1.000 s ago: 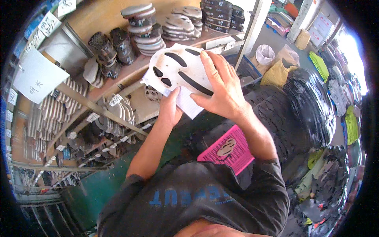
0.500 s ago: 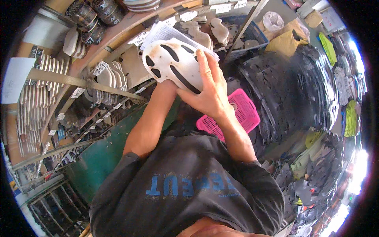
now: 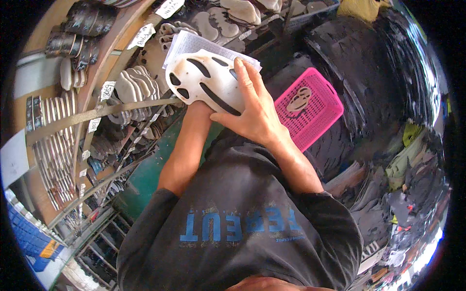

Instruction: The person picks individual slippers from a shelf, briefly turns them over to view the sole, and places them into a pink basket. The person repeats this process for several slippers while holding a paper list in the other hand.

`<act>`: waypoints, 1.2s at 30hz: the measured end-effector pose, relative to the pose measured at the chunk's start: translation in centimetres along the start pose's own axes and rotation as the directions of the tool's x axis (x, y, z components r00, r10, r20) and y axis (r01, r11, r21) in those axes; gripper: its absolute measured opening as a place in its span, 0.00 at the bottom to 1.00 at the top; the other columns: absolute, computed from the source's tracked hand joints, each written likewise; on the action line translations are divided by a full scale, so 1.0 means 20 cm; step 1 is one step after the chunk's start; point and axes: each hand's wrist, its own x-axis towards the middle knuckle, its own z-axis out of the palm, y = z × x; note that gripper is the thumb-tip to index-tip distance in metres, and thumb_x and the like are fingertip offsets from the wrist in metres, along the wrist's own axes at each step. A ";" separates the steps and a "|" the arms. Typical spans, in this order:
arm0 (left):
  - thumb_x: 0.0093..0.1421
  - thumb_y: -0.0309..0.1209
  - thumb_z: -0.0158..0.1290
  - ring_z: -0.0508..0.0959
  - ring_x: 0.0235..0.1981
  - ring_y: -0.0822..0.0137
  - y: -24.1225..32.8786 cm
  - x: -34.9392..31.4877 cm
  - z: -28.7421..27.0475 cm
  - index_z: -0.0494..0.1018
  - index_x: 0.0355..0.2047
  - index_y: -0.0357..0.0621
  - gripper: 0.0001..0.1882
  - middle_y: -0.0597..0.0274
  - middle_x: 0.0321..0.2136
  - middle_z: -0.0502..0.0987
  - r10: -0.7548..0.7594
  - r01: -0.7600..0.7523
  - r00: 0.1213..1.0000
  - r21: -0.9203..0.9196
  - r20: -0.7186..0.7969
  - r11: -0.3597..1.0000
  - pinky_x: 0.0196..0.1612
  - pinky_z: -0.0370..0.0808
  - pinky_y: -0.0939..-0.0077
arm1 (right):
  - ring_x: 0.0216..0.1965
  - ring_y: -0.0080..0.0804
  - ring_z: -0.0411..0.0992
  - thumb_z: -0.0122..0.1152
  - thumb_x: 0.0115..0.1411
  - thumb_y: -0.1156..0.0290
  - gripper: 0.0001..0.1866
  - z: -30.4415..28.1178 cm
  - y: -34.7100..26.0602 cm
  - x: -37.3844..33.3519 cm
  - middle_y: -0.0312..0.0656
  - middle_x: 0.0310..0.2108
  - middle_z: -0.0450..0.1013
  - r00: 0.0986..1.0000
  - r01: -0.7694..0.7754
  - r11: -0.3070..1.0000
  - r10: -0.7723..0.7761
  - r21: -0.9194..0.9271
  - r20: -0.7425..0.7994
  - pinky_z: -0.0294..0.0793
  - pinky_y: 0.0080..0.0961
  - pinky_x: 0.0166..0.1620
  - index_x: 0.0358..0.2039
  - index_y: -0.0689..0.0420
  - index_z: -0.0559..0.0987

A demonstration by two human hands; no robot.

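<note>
While the head view takes in both forearms, only the right-hand grip (image 3: 255, 106) shows, closed on one white plate (image 3: 218, 77), slotted, rounded at the left end: fingers laid over its right end, thumb by its lower edge. Long axis of plate: slanting from upper left down to lower right, running leftward out of the grip; right hand the nearer to that end, standing between plate and basket. Paper sheets (image 3: 194, 42), printed, lying behind the plate and jutting past its upper edge. Left forearm (image 3: 187, 145): rising from below to the plate's lower edge. One pink basket (image 3: 318, 114), right of the right forearm, containing one small pale piece (image 3: 298, 99). Shelf pieces (image 3: 138, 87), pale, stacked at left. Black sheets (image 3: 330, 53), heaped beyond the basket. Hidden: left-hand grip, behind the plate, state impossible to tell; plate's underside; most of the paper. Cut off: outer shelf stock, bent at the rim. Hard to make out: a dark item beside the small piece.
</note>
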 end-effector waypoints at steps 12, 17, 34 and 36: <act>0.74 0.55 0.36 0.70 0.64 0.56 -0.13 0.11 0.07 0.64 0.65 0.50 0.30 0.57 0.64 0.70 -0.057 0.059 0.998 0.046 -0.031 0.997 0.69 0.65 0.55 | 0.65 0.64 0.62 0.80 0.43 0.60 0.59 -0.09 0.08 -0.05 0.64 0.65 0.61 0.996 -0.053 0.991 0.043 -0.122 -0.083 0.64 0.53 0.65 0.71 0.64 0.57; 0.74 0.54 0.37 0.69 0.64 0.56 -0.15 0.14 0.09 0.63 0.66 0.50 0.30 0.57 0.64 0.69 -0.071 0.074 0.997 0.072 -0.044 0.995 0.69 0.65 0.55 | 0.65 0.64 0.62 0.79 0.44 0.60 0.58 -0.12 0.11 -0.04 0.64 0.65 0.61 0.994 -0.070 0.993 0.060 -0.100 -0.095 0.65 0.53 0.65 0.71 0.65 0.58; 0.74 0.52 0.40 0.69 0.64 0.56 -0.20 0.24 0.17 0.61 0.67 0.49 0.30 0.57 0.65 0.68 -0.096 0.104 0.994 0.169 -0.057 0.980 0.69 0.64 0.55 | 0.61 0.62 0.64 0.77 0.43 0.63 0.52 -0.22 0.17 -0.02 0.61 0.61 0.64 0.988 -0.079 0.987 0.059 -0.137 -0.139 0.67 0.51 0.62 0.67 0.65 0.63; 0.74 0.52 0.41 0.68 0.64 0.56 -0.20 0.24 0.18 0.61 0.67 0.48 0.30 0.57 0.65 0.67 -0.096 0.105 0.994 0.183 -0.058 0.978 0.69 0.64 0.55 | 0.61 0.61 0.64 0.77 0.43 0.63 0.52 -0.23 0.18 -0.02 0.60 0.61 0.64 0.987 -0.085 0.989 0.066 -0.124 -0.148 0.68 0.50 0.61 0.67 0.65 0.63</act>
